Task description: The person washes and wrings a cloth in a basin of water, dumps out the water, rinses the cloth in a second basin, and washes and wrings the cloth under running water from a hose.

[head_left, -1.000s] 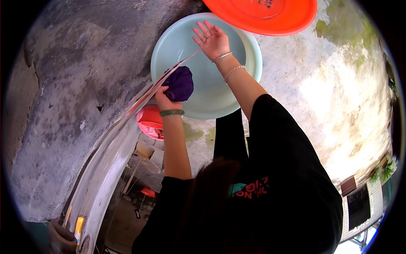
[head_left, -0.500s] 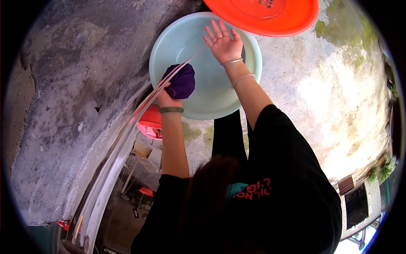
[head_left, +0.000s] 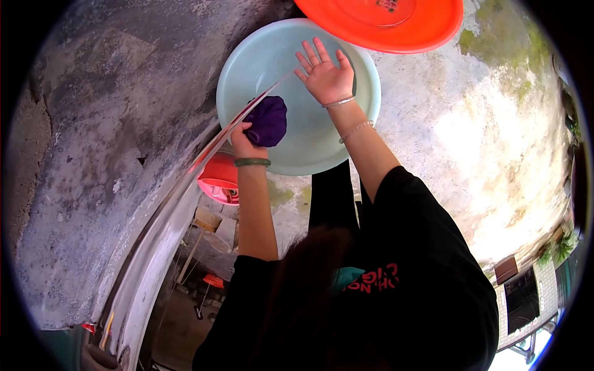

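Crumpled purple cloth (head_left: 268, 122) over round, smooth basin (head_left: 312, 154)
Left hand (head_left: 245, 142) grips the cloth; right hand (head_left: 330, 80) palm up, fingers spread.

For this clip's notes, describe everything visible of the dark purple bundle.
The dark purple bundle looks like soft, crumpled cloth, gathered into a rounded wad with creases across its surface. The left hand grips its lower left side, showing it against the inside of the pale basin. Whether it touches the basin, is wet, or what shape it opens to cannot be told.
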`<state>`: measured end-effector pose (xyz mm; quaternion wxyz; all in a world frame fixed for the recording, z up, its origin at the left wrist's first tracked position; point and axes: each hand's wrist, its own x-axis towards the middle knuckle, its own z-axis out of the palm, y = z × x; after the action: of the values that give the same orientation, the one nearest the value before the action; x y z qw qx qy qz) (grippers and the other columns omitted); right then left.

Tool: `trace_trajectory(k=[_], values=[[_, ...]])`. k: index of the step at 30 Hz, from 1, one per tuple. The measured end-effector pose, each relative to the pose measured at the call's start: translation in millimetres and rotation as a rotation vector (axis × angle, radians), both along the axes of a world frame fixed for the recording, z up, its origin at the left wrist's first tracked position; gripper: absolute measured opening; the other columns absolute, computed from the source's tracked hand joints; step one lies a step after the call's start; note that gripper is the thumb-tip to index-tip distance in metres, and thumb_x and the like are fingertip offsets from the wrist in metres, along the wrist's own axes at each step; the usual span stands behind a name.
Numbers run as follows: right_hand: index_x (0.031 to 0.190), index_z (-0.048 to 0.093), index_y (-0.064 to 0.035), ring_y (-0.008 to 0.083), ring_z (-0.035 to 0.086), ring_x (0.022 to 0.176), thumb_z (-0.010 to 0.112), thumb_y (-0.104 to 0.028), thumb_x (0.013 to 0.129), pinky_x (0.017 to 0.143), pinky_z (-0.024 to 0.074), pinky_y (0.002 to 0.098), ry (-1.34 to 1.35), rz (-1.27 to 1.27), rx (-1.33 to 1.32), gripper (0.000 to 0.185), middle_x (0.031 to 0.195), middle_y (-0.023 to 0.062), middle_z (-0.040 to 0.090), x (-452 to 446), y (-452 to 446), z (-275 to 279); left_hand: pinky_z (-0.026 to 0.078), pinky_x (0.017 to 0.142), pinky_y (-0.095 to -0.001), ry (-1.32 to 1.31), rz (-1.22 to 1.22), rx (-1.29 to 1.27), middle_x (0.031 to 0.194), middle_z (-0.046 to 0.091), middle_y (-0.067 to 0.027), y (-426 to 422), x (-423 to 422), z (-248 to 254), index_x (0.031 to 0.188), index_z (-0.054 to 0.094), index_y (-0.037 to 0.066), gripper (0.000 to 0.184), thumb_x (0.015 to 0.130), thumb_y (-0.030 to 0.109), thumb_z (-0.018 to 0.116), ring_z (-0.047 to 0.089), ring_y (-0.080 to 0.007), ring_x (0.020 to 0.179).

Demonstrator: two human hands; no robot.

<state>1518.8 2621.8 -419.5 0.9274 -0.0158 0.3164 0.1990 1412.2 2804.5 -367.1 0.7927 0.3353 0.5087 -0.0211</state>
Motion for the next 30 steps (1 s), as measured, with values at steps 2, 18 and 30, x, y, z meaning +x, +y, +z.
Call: trace_trajectory(k=[2,18,30], values=[[0.138,0.033,-0.0138,0.0269,0.013,0.137,0.028,-0.048,0.09,0.11,-0.0005,0.0457,0.011,0.011,0.028,0.059,0.145,0.0066,0.028,-2,4,1,0.048,0.085,-0.0317,0.005,0.0,-0.003,0.101,0.061,-0.0098,-5,2,5,0.102,0.057,0.0,0.041,0.063,0.008,0.049,0.059,-0.0241,0.094],[0.141,0.023,-0.0083,0.025,0.027,0.132,0.028,-0.038,0.096,0.107,0.0206,0.0447,-0.049,0.292,-0.096,0.054,0.145,0.0057,0.027,-6,15,3,0.048,0.085,-0.0325,-0.019,0.007,0.009,0.099,0.061,-0.01,-1,2,3,0.099,0.057,-0.001,0.037,0.063,0.007,0.048,0.059,-0.0246,0.092],[0.109,0.062,-0.0094,0.0238,0.048,0.115,0.056,-0.023,0.082,0.099,0.0347,0.0379,-0.751,1.193,-1.767,0.031,0.11,0.0052,0.062,-12,-6,47,0.049,0.079,-0.0332,0.087,-0.029,0.246,0.091,0.057,-0.0047,9,-4,14,0.088,0.056,0.004,0.02,0.07,0.01,0.051,0.059,-0.0221,0.084]])
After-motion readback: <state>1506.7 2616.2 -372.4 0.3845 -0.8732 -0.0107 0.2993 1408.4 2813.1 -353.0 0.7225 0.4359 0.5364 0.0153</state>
